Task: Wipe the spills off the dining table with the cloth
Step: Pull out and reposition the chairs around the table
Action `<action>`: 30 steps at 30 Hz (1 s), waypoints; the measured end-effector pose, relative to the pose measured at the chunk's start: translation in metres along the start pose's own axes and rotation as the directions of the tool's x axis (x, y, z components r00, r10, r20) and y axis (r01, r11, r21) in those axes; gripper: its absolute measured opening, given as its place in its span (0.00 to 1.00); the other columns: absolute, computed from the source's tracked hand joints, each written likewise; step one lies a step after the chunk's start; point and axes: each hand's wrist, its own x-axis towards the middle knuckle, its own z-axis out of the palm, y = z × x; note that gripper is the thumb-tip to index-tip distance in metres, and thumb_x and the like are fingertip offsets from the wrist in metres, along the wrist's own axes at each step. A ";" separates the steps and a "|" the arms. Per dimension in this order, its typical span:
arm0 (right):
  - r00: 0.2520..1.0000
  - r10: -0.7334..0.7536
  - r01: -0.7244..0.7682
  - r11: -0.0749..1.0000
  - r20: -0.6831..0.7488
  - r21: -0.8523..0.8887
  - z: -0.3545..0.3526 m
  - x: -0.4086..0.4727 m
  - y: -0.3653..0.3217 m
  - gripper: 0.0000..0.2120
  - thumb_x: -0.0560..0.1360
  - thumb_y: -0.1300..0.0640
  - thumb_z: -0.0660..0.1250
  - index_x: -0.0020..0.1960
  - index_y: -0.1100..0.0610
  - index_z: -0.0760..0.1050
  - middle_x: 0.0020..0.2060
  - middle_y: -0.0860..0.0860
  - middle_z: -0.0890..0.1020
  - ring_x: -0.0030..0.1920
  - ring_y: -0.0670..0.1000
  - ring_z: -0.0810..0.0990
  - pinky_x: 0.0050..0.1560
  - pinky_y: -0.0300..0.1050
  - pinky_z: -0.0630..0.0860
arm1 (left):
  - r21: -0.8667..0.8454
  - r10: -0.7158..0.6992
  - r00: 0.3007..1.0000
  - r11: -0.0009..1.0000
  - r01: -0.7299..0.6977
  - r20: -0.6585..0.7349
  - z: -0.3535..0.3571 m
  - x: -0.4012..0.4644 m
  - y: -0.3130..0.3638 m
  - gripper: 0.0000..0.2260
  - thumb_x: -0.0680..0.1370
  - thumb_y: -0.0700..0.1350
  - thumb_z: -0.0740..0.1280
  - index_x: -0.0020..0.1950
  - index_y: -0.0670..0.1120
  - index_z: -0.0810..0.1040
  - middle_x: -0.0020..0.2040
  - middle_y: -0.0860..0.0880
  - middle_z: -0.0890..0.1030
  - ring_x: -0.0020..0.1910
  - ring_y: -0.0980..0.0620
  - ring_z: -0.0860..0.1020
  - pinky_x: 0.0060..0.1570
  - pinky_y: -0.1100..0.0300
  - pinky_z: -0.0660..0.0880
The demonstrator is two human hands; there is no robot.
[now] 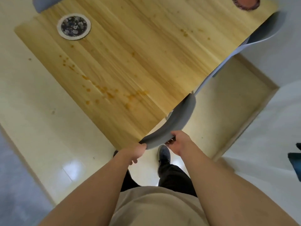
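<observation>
The light wooden dining table [146, 51] carries orange spills: a trail of drops and smears [104, 92] near its left and near edge, small drops [66, 61] further up, and a few drops [185, 32] at the right. No cloth is in view. A grey chair backrest [177, 118] curves along the table's near corner. My left hand [135, 152] grips its left end and my right hand [177, 142] grips its top edge just to the right.
A round dark patterned coaster [74, 26] lies at the table's far left, a reddish one [246, 3] at the far right corner. Other grey chairs stand at the top left [40, 4] and on the right side [263, 31]. My shoe [163, 153] is on the glossy floor.
</observation>
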 end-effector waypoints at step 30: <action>0.790 -0.501 0.325 0.831 -0.353 -0.451 0.117 -0.099 0.121 0.28 0.74 0.61 0.58 0.74 0.58 0.60 0.68 0.56 0.68 0.65 0.58 0.69 0.63 0.51 0.71 | 0.885 0.733 0.634 0.097 -0.455 0.246 -0.172 -0.019 -0.022 0.24 0.81 0.50 0.56 0.77 0.48 0.58 0.76 0.49 0.61 0.73 0.47 0.63 0.70 0.51 0.63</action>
